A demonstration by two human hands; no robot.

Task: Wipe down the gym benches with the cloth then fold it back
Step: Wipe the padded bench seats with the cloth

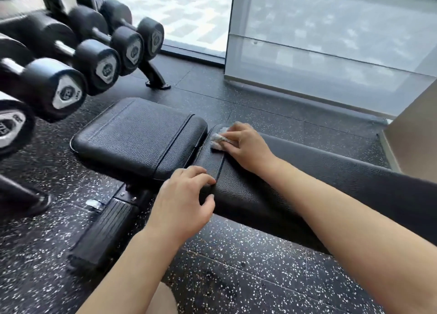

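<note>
A black padded gym bench lies across the view, with a short seat pad (137, 134) on the left and a long back pad (307, 172) on the right. My right hand (248, 146) presses a small crumpled white cloth (218, 139) onto the near end of the long pad, by the gap between the pads. My left hand (184, 200) grips the front corner of the long pad, fingers on top and thumb on its side.
A rack of black dumbbells (68, 77) stands close at the left, its foot (156, 79) on the speckled rubber floor (236, 278). The bench frame and footplate (104, 231) reach toward me. A glass wall (331, 53) and a beige panel (416, 134) stand behind.
</note>
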